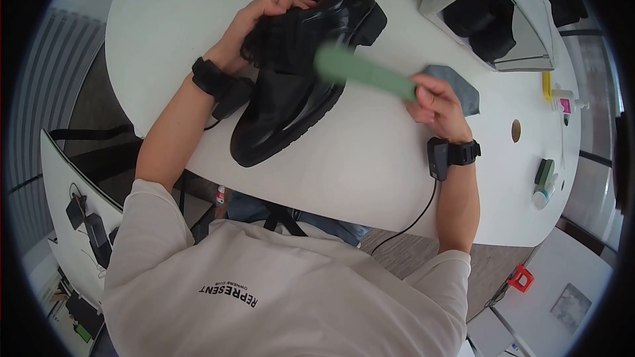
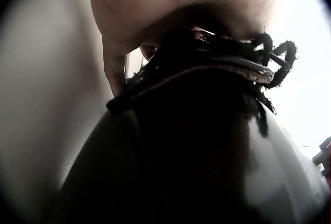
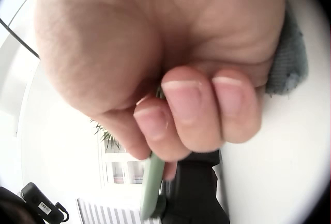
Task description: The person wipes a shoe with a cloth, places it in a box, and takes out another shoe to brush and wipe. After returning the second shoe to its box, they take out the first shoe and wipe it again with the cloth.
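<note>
A glossy black lace-up leather shoe (image 1: pixel 284 109) is over the white table, toe toward me and heel pointing away to the right. My left hand (image 1: pixel 248 26) grips its upper by the laces (image 2: pixel 279 61), fingers curled over the far side. In my right hand (image 1: pixel 442 107) is a long green shoe brush (image 1: pixel 364 73), blurred by motion, its far end overlapping the shoe's side. The right wrist view shows curled fingers (image 3: pixel 189 105) around the green handle (image 3: pixel 152 182). A grey-blue cloth (image 1: pixel 456 86) lies on the table behind that hand.
White-framed bins (image 1: pixel 542 20) holding black items stand at the back right. Along the right edge of the table (image 1: pixel 370 185) are a green-and-black block (image 1: pixel 544 172), a white bottle (image 1: pixel 542 198) and a pink-labelled bottle (image 1: pixel 563 106). A round hole (image 1: pixel 516 131) pierces the tabletop.
</note>
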Demonstrator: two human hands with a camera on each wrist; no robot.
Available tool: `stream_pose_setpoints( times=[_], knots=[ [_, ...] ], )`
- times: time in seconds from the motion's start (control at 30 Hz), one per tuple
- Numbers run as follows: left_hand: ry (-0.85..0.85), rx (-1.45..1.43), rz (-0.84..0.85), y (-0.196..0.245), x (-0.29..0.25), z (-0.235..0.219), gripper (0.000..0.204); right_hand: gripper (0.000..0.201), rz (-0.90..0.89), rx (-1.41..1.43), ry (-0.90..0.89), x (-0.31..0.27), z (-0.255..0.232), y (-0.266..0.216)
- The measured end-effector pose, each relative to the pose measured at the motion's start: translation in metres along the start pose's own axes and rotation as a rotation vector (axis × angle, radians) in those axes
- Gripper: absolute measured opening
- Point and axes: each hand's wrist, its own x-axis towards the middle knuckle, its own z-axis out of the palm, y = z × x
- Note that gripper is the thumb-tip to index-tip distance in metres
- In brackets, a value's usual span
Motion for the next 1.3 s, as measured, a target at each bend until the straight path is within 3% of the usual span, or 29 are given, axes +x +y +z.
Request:
stream_pose_setpoints(
  times=[0.23, 0.3, 0.33, 0.4, 0.5, 0.53, 0.63, 0.77, 0.97, 1.1, 1.23, 1.3],
  knots=[
    [-0.022, -0.006, 0.003, -0.001, 0.000, 0.001, 0.021, 0.029, 0.003, -0.202, -0.098, 0.004, 0.012, -0.007],
    [-0.031, 0.016, 0.031, -0.002, 0.003, -0.002, 0.021, 0.029, -0.075, 0.058, 0.090, 0.010, 0.022, -0.007],
    [-0.038, 0.020, 0.030, -0.003, 0.004, -0.003, 0.021, 0.029, -0.077, 0.058, 0.095, 0.007, 0.020, -0.007],
    [-0.042, 0.024, 0.034, -0.003, 0.005, -0.004, 0.022, 0.029, -0.004, -0.204, -0.084, 0.002, 0.014, -0.011],
    [-0.001, 0.047, 0.019, -0.001, 0.003, 0.000, 0.022, 0.030, -0.042, -0.230, -0.060, 0.000, 0.024, -0.009],
    [-0.011, 0.027, 0.027, -0.002, 0.004, -0.002, 0.022, 0.030, -0.052, -0.083, 0.014, 0.002, 0.027, -0.008],
    [-0.010, 0.014, 0.015, -0.004, 0.000, 0.000, 0.021, 0.030, -0.035, 0.011, 0.051, 0.006, 0.022, -0.012],
    [-0.053, 0.096, 0.075, 0.000, 0.002, 0.001, 0.022, 0.033, 0.010, -0.123, -0.132, 0.002, 0.012, -0.009],
    [-0.013, 0.057, 0.063, 0.000, 0.003, -0.001, 0.022, 0.032, 0.017, -0.013, -0.150, 0.006, 0.010, -0.005],
    [0.088, 0.025, -0.003, 0.001, -0.003, 0.009, 0.021, 0.032, 0.019, -0.004, -0.094, 0.005, 0.011, -0.002],
    [-0.035, 0.006, 0.042, -0.005, 0.001, -0.001, 0.023, 0.032, -0.077, 0.097, 0.021, 0.011, 0.017, 0.002],
    [0.056, 0.013, 0.011, 0.001, -0.003, 0.010, 0.026, 0.033, -0.109, 0.126, 0.045, 0.009, 0.017, 0.002]
  ],
)
